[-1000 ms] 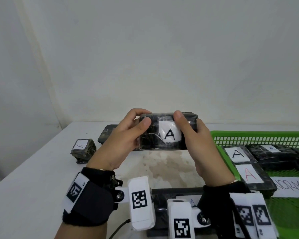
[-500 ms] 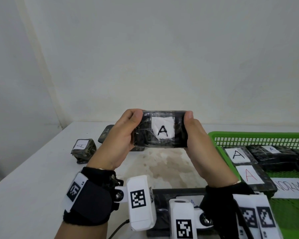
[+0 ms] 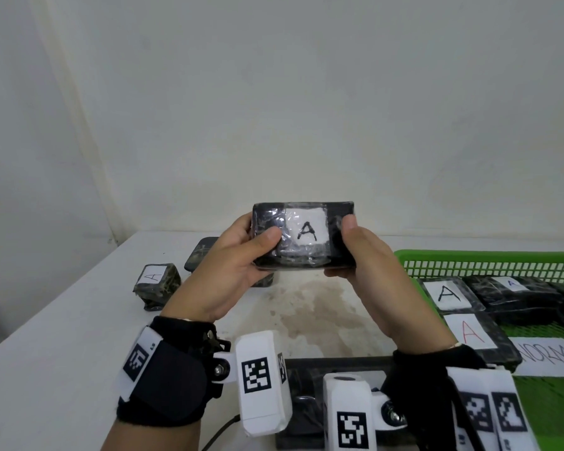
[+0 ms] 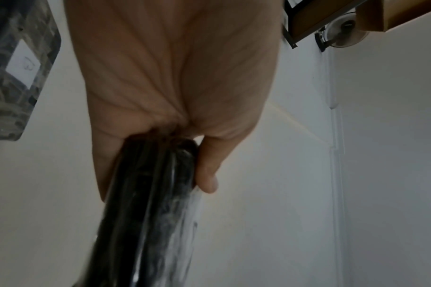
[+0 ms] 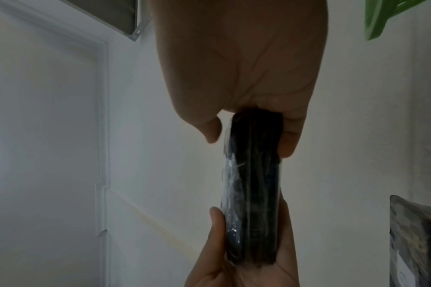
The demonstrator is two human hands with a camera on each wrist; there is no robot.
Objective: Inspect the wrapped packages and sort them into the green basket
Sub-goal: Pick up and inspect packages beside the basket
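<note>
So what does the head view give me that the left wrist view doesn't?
Only the head view shows the held package's white label with a black A, the right hand, the green basket and the packages in it. Only the left wrist view shows the package edge-on, with the left thumb on one face, plus a camouflage package behind. Both show the left hand gripping it.

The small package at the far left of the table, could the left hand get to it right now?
Probably not at once: the left hand grips the held package. The way to the small package looks clear.
</note>
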